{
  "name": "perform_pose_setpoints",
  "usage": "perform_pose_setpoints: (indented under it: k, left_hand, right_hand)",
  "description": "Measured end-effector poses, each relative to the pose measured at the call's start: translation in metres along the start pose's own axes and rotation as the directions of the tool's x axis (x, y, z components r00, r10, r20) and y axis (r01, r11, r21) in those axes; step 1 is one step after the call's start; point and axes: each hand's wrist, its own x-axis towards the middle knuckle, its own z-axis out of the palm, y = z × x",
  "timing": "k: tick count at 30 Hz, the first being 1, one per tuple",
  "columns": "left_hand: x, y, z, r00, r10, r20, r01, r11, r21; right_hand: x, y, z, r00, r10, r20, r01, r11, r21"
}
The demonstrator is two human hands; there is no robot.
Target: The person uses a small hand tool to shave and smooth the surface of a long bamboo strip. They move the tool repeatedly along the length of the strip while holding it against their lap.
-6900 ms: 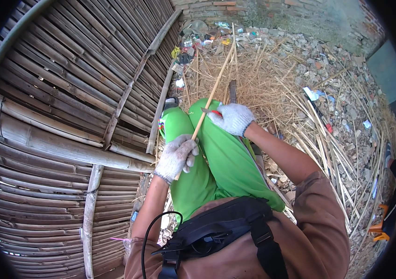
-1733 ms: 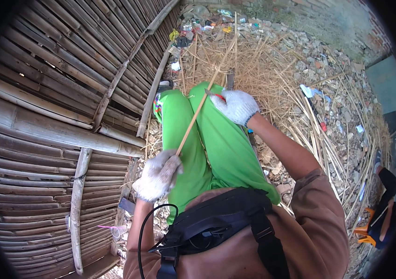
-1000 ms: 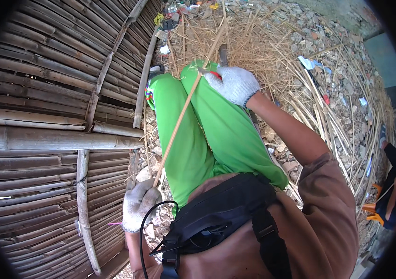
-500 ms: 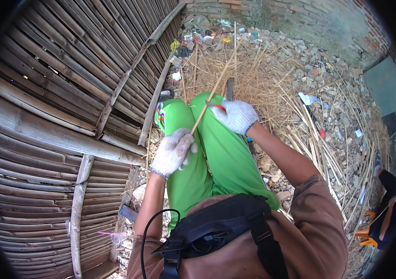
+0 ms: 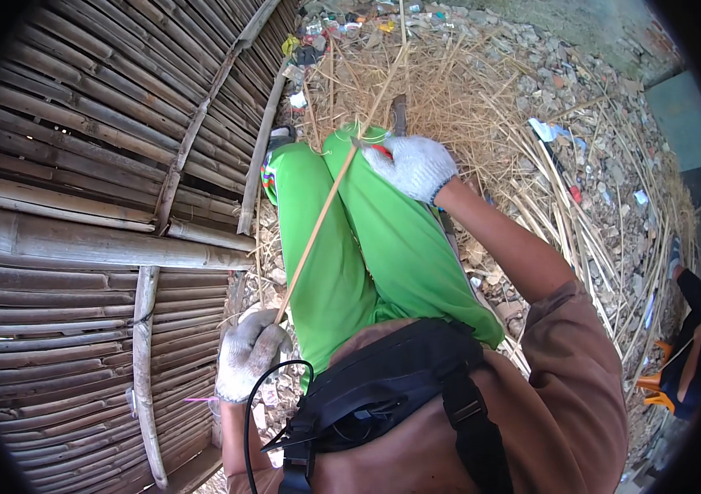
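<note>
A long, thin bamboo strip (image 5: 317, 228) runs slantwise over my green-trousered thighs and out past the knees. Its near end is gripped by my white-gloved left hand (image 5: 250, 354), fingers closed, beside my left hip. My right hand (image 5: 418, 167), gloved too, rests by the right knee, closed round a small knife (image 5: 382, 151) with a red handle. The short blade touches the strip near the knees, and pale curled shavings (image 5: 356, 128) stick up there. Most of the knife handle is hidden in the glove.
A bamboo slat wall (image 5: 79, 214) stands close on the left. Straw-like shavings (image 5: 441, 99) cover the rubble ground ahead, with more long strips (image 5: 560, 230) lying at the right. A person in dark clothes (image 5: 691, 329) sits by an orange stool (image 5: 657, 391) at the far right.
My left hand has drawn back toward my left hip, pulling the strip along the blade. My right hand stays near the knee. Curled shavings now show at the blade.
</note>
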Motion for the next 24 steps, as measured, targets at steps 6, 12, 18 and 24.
perform_pose_setpoints:
  k: [6, 12, 18, 24]
  left_hand:
    - [0.026, 0.014, 0.023, 0.996, -0.042, -0.072, 0.042, 0.999, 0.003]
    - [0.136, 0.049, 0.035, 0.999, -0.011, 0.047, 0.009, 0.999, 0.043]
    - [0.165, 0.063, 0.038, 0.994, 0.034, 0.100, -0.047, 0.991, 0.126]
    - [0.072, 0.035, 0.010, 0.998, 0.030, 0.050, -0.035, 0.993, 0.116]
  right_hand:
    - [0.004, 0.004, 0.008, 0.999, -0.034, -0.020, 0.034, 0.999, 0.007]
    - [0.005, -0.005, 0.000, 0.998, -0.055, 0.011, 0.055, 0.998, -0.032]
    - [0.003, -0.001, 0.001, 0.997, -0.064, -0.036, 0.061, 0.995, -0.074]
    - [0.001, 0.000, 0.002, 1.000, -0.006, -0.016, 0.006, 0.999, -0.040]
